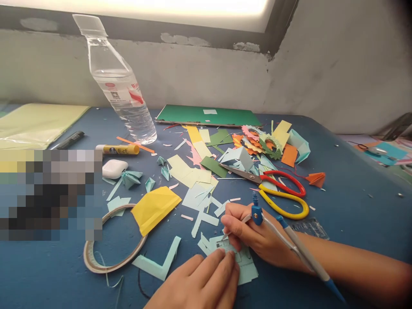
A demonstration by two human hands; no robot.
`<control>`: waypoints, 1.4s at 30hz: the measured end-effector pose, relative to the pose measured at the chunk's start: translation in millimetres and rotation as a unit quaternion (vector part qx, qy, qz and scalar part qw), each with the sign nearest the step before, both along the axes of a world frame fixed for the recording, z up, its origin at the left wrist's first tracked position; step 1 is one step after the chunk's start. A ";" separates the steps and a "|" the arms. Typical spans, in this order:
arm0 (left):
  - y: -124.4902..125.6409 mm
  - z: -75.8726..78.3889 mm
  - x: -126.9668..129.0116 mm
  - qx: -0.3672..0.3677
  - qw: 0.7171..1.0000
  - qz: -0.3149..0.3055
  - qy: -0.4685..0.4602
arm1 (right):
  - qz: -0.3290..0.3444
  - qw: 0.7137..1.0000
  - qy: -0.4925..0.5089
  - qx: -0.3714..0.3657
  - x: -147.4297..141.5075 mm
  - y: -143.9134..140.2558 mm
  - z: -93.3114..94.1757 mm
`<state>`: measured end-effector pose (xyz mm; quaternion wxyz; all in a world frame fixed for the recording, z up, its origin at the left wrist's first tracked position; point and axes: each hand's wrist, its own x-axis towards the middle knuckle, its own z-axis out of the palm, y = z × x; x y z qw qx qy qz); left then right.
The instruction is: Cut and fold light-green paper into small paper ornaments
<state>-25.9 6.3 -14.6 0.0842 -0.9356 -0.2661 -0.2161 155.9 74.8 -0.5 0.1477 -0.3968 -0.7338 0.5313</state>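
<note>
My right hand (262,240) is closed round a drawing compass (256,214) with a blue hinge. One leg's tip touches a light-blue piece of paper (249,272) with dark lines drawn on it. The other leg sticks out over my right wrist towards the lower right. My left hand (201,281) lies with its fingers flat on the paper's near left edge, its fingertips close to the drawn lines. Just behind my right hand, scissors (285,193) with one red and one yellow handle lie partly open. An L-shaped light-blue strip (161,266) lies left of my left hand.
A tape roll (88,257) lies at left under a folded yellow paper (156,208). Behind it are a white case (115,169), a glue stick (119,149) and a water bottle (128,98). Paper scraps (189,171) spread across the middle, before a green board (209,115).
</note>
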 end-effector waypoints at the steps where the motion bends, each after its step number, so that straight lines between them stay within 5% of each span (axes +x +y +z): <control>1: 0.1 -0.4 0.5 0.001 1.000 0.001 -0.001 | 0.009 1.000 0.000 0.010 0.6 0.0 -1.2; 31: 2.2 3.2 -2.7 -0.045 0.999 -0.007 0.015 | 0.103 0.990 -0.048 0.089 9.6 0.3 8.3; 42: 3.7 6.1 -4.5 -0.049 0.999 -0.015 0.016 | 0.053 0.988 -0.072 0.125 37.2 -3.0 2.1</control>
